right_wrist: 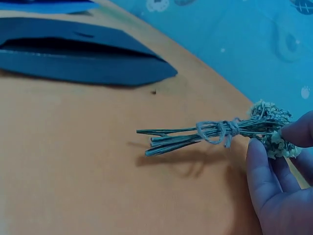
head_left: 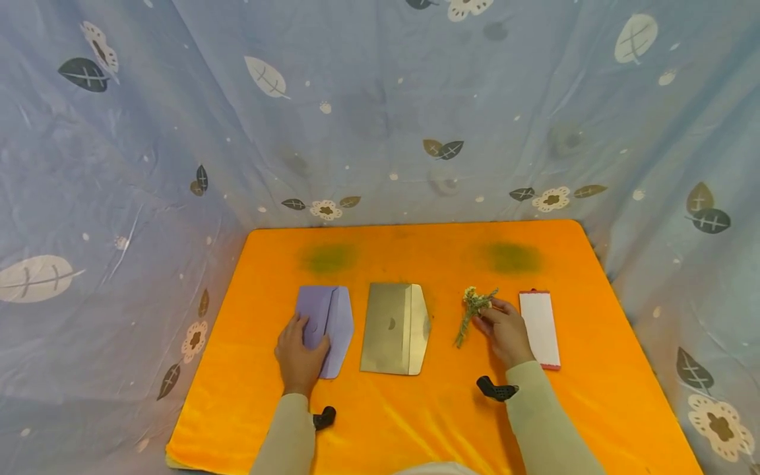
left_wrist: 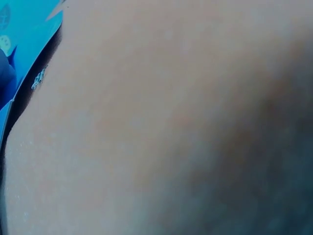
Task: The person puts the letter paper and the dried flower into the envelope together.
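My left hand (head_left: 300, 356) grips the lower left part of a purple envelope (head_left: 340, 330), its thumb at the pocket opening and its fingers at the left side. In the left wrist view, blurred skin fills most of the picture, and a corner of the envelope (left_wrist: 41, 24) shows at the upper left. With thumb and fingers, my right hand (head_left: 505, 333) pinches a small bunch of dried flowers (head_left: 473, 302) by its pale yellow heads. String binds the bunch's stems (right_wrist: 215, 131), which point away from the hand, above their shadow on the cloth.
Between the hands lies a gold envelope (head_left: 386, 330) with its flap unfolded to the right. A narrow white piece with red ends (head_left: 540, 330) lies just right of the right hand. Orange cloth (head_left: 392, 422) covers the table; patterned blue curtains (head_left: 380, 112) hang around it.
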Motion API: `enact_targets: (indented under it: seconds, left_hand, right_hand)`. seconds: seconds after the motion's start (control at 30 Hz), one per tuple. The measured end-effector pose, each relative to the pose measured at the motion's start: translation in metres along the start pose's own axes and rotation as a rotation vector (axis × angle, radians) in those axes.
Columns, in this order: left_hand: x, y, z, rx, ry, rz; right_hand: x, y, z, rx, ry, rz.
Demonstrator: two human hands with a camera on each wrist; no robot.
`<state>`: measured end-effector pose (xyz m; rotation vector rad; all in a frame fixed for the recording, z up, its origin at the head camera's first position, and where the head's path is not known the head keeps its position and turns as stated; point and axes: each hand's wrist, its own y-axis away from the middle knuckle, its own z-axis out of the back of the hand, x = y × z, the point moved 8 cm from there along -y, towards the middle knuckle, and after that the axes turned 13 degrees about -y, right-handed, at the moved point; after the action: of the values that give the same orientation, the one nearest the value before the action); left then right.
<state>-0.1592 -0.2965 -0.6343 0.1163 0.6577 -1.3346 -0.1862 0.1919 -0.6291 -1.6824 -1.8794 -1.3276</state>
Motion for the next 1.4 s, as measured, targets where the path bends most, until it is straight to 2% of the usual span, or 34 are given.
enact_targets:
  seconds: [0.17, 0.43, 0.67, 0.93, 1.4]
  left_hand:
    - [0.001, 0.000, -0.001, 0.006, -0.009, 0.001]
    - [-0.002, -0.001, 0.001, 0.026, 0.002, 0.016]
    - [-0.001, -0.002, 0.001, 0.026, -0.004, 0.018]
    - [0.000, -0.001, 0.000, 0.021, -0.010, 0.015]
    - [0.000, 0.000, 0.000, 0.011, -0.012, 0.008]
  right_hand:
    - [0.001, 0.001, -0.009, -0.002, -0.042, -0.002]
    - [-0.001, 0.004, -0.035, 0.052, -0.026, 0.017]
    - [-0.011, 0.004, -0.053, 0.076, -0.036, 0.027]
    - [-0.027, 0.008, -0.075, 0.152, -0.018, -0.007]
    - [-0.045, 0.004, -0.100, 0.184, -0.028, -0.024]
